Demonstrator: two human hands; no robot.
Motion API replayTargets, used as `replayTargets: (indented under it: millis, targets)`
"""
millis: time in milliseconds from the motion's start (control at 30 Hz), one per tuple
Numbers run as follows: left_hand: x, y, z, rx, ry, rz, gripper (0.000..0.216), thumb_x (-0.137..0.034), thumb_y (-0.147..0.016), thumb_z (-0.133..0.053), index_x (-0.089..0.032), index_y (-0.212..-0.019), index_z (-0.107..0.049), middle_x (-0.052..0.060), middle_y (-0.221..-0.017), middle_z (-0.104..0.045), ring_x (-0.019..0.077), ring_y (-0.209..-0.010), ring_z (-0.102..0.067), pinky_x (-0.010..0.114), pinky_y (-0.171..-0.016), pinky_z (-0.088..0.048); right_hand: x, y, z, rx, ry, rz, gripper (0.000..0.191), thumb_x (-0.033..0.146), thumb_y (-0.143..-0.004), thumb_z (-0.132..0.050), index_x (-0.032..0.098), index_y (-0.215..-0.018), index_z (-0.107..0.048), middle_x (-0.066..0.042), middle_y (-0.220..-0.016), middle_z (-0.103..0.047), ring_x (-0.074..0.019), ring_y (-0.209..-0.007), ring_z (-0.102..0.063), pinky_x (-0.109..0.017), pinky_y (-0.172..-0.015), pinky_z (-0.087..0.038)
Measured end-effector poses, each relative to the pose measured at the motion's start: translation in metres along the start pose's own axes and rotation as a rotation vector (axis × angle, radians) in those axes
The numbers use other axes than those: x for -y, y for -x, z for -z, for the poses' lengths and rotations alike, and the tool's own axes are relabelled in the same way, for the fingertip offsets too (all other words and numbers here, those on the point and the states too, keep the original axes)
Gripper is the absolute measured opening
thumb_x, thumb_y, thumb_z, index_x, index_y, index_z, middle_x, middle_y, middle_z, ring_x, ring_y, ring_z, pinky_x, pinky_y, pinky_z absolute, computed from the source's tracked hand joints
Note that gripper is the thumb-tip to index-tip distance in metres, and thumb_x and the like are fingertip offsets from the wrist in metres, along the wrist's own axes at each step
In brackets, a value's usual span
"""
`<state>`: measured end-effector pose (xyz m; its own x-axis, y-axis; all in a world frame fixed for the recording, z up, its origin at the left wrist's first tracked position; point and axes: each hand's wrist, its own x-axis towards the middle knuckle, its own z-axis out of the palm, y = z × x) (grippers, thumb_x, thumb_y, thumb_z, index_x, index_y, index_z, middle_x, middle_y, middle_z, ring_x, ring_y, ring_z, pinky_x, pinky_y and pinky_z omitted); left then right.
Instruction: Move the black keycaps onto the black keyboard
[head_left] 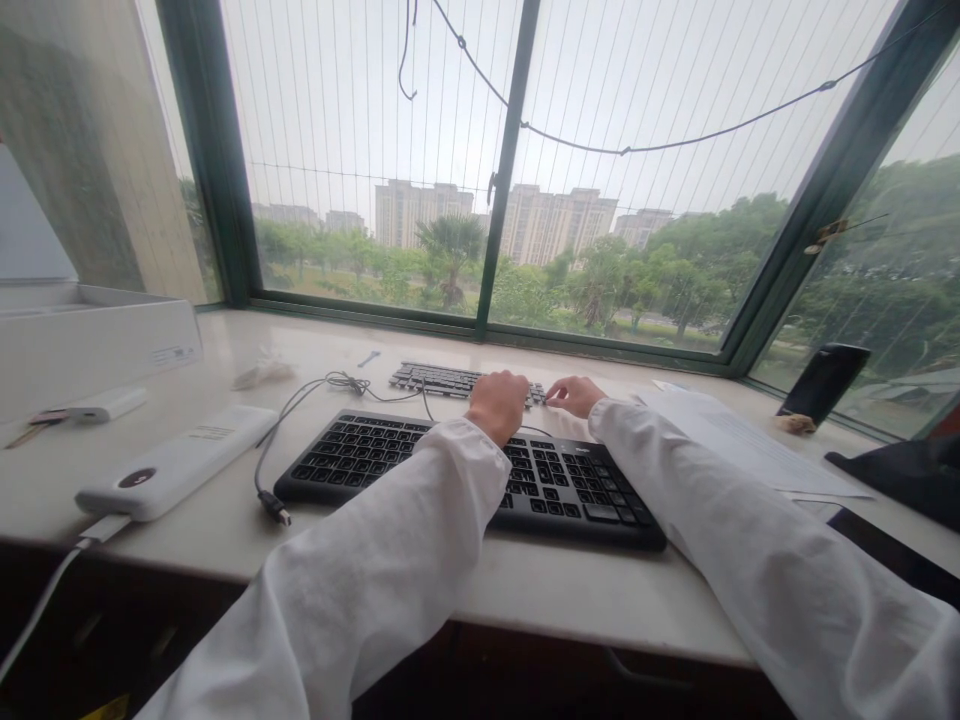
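Observation:
A black full-size keyboard (pixel 555 490) lies across the middle of the desk. Behind it are close rows of small dark keycaps (pixel 435 377), with a jagged edge at the right. My left hand (pixel 498 402) reaches over the keyboard to these rows, its fingers curled and closed; the fingertips are hidden behind the knuckles. At the right end of the rows, my right hand (pixel 576 396) is closed in a pinch, fingertips at the outermost keycaps. Whatever either hand holds is too small or hidden to make out. My left sleeve covers part of the keyboard.
Left of the keyboard runs a dark cable (pixel 277 440) with a USB plug. A white power bank (pixel 176 462) with a cable lies near the desk's front edge, and a white box (pixel 97 340) behind. At right are papers (pixel 750 445) and a leaning phone (pixel 825 382).

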<state>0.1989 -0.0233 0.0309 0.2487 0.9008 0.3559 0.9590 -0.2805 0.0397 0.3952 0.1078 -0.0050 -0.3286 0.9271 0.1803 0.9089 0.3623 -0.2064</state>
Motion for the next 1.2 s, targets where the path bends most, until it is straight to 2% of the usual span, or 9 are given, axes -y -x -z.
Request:
replayTargets:
  millis: [267, 467, 667, 767, 867, 967, 1033, 1100, 1200]
  targets:
    - [0.000, 0.003, 0.003, -0.021, 0.005, -0.001, 0.023, -0.010, -0.080, -0.053, -0.013, -0.093, -0.070, 0.013, -0.086, -0.069, 0.0231, -0.088, -0.066, 0.031, -0.077, -0.051, 0.000, 0.016, 0.019, -0.015, -0.024, 0.042, 0.030, 0.042, -0.077, -0.062, 0.020, -0.094, -0.073, -0.005, -0.089, -0.071, -0.0160, -0.078, -0.062, -0.027, -0.074, -0.046]
    - [-0.003, 0.005, 0.005, -0.018, 0.029, -0.048, 0.021, -0.011, -0.078, -0.055, -0.014, -0.090, -0.071, 0.013, -0.085, -0.069, 0.0230, -0.083, -0.066, 0.032, -0.074, -0.051, 0.006, 0.066, 0.052, 0.010, -0.095, 0.207, 0.041, 0.050, -0.079, -0.058, 0.016, -0.097, -0.071, -0.007, -0.083, -0.071, -0.0164, -0.073, -0.061, -0.029, -0.069, -0.046]
    - [-0.011, 0.006, -0.003, 0.006, 0.087, -0.117, 0.019, -0.010, -0.071, -0.057, -0.016, -0.081, -0.072, 0.008, -0.077, -0.069, 0.0189, -0.073, -0.063, 0.030, -0.068, -0.048, 0.013, 0.125, 0.073, 0.191, -0.264, 0.345, 0.049, 0.056, -0.080, -0.056, 0.014, -0.101, -0.069, -0.007, -0.073, -0.071, -0.0148, -0.065, -0.062, -0.025, -0.061, -0.045]
    - [-0.014, 0.005, -0.008, -0.016, 0.143, -0.141, 0.020, -0.008, -0.068, -0.056, -0.016, -0.076, -0.071, 0.007, -0.073, -0.068, 0.0181, -0.070, -0.061, 0.029, -0.067, -0.045, 0.017, 0.141, 0.075, 0.298, -0.261, 0.363, 0.048, 0.055, -0.081, -0.056, 0.013, -0.100, -0.069, -0.003, -0.055, -0.065, -0.0113, -0.050, -0.057, -0.022, -0.052, -0.042]
    - [-0.017, 0.004, -0.008, -0.003, 0.255, -0.196, 0.015, -0.012, -0.070, -0.058, -0.017, -0.074, -0.071, 0.005, -0.072, -0.068, 0.0162, -0.071, -0.059, 0.028, -0.068, -0.043, 0.021, 0.150, 0.075, 0.364, -0.263, 0.393, 0.042, 0.051, -0.081, -0.058, 0.015, -0.100, -0.069, 0.000, -0.051, -0.065, -0.0097, -0.047, -0.056, -0.021, -0.052, -0.042]
    - [-0.019, 0.003, 0.000, 0.138, 0.433, -0.227, 0.021, -0.034, -0.072, -0.066, -0.017, -0.082, -0.072, 0.004, -0.075, -0.068, 0.0144, -0.069, -0.057, 0.026, -0.067, -0.041, 0.023, 0.154, 0.074, 0.353, -0.242, 0.403, 0.036, 0.047, -0.080, -0.061, 0.018, -0.099, -0.070, 0.001, -0.051, -0.066, -0.0093, -0.046, -0.056, -0.021, -0.053, -0.043]
    - [-0.020, 0.003, 0.009, 0.376, 0.557, -0.253, 0.038, -0.049, -0.071, -0.066, -0.018, -0.091, -0.073, 0.004, -0.081, -0.069, 0.0139, -0.070, -0.057, 0.026, -0.066, -0.039, 0.023, 0.156, 0.074, 0.343, -0.218, 0.419, 0.033, 0.045, -0.081, -0.061, 0.019, -0.099, -0.070, 0.001, -0.052, -0.067, -0.0094, -0.046, -0.057, -0.021, -0.055, -0.043]
    - [-0.022, 0.005, 0.017, 0.532, 0.625, -0.243, 0.045, -0.057, -0.070, -0.064, -0.019, -0.092, -0.074, 0.003, -0.083, -0.070, 0.0140, -0.073, -0.056, 0.026, -0.067, -0.038, 0.025, 0.158, 0.074, 0.342, -0.192, 0.434, 0.032, 0.045, -0.081, -0.061, 0.020, -0.097, -0.070, 0.002, -0.053, -0.067, -0.0098, -0.048, -0.058, -0.022, -0.057, -0.043]
    - [-0.023, 0.009, 0.022, 0.635, 0.626, -0.227, 0.046, -0.060, -0.068, -0.065, -0.021, -0.089, -0.075, 0.001, -0.081, -0.070, 0.0132, -0.073, -0.054, 0.025, -0.066, -0.035, 0.029, 0.161, 0.074, 0.356, -0.175, 0.428, 0.030, 0.045, -0.079, -0.063, 0.021, -0.095, -0.071, 0.003, -0.053, -0.068, -0.0102, -0.049, -0.059, -0.022, -0.058, -0.043]
